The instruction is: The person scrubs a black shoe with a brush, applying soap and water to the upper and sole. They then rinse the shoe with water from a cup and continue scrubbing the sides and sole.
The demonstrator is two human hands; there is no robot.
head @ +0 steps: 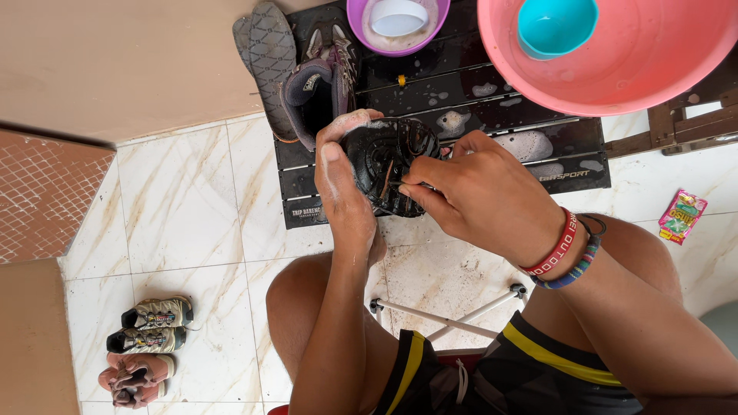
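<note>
The left hand [346,196] grips a soapy black shoe [388,165], sole up, above the wet black table [477,96], while the right hand [480,196] pinches a thin stick [387,178], picking at the tread grooves.

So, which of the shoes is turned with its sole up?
The black shoe held in the left hand, its tread facing the camera. The right hand picks at its grooves; the dark boots stand upright.
</note>
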